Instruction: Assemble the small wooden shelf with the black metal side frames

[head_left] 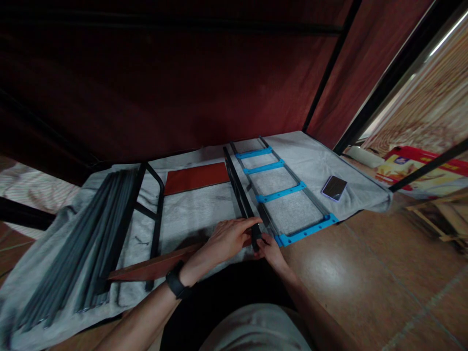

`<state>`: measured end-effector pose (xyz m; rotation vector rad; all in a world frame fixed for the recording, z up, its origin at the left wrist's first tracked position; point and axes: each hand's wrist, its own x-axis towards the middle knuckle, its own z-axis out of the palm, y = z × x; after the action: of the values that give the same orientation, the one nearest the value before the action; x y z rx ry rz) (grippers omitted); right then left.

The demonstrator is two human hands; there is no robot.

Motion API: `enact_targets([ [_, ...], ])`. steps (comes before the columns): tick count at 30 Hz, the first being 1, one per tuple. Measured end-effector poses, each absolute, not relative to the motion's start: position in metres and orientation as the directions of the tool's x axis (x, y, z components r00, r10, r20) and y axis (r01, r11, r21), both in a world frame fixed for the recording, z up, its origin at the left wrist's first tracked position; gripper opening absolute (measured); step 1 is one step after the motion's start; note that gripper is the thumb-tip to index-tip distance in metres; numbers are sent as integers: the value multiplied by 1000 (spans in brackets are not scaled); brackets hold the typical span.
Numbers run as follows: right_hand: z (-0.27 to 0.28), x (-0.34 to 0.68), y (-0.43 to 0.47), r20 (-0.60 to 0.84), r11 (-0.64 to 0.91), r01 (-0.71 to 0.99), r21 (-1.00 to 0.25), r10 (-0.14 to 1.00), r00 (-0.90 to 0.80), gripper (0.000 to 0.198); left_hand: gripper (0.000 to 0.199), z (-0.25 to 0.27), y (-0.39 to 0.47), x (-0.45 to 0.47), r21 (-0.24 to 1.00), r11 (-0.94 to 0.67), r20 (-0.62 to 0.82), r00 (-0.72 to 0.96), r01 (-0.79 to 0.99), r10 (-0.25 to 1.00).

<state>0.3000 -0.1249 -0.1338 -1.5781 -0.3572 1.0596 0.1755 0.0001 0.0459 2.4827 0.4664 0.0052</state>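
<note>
Grey metal tubes (73,251) line the pale grey cloth's (197,212) left edge. At its near edge, left hand (228,239) and right hand (269,251) pinch a long black metal bar (256,235) by its end. Probably an end-fitting step; next calls for steady grip.

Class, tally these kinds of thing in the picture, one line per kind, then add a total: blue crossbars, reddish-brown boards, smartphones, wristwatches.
Blue crossbars: 4
Reddish-brown boards: 2
Smartphone: 1
Wristwatch: 1
Total: 8
</note>
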Motion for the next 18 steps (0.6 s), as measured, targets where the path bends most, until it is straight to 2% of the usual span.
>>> enact_targets([
  [3, -132, 299, -123, -457, -340, -307, -889, 691, 560, 40, 53, 45, 0, 175, 572, -748, -104, 935, 336, 340],
  [7, -128, 299, -126, -469, -289, -393, -873, 720, 512, 50, 53, 46, 0, 176, 548, -755, -110, 926, 360, 361],
  [14, -132, 299, -127, -468, -296, -378, -877, 700, 539, 53, 52, 45, -2, 177, 579, -742, -91, 931, 338, 354],
  [18, -133, 299, -129, -444, -259, -391, -883, 730, 520, 57, 51, 44, -3, 176, 573, -742, -90, 927, 347, 364],
])
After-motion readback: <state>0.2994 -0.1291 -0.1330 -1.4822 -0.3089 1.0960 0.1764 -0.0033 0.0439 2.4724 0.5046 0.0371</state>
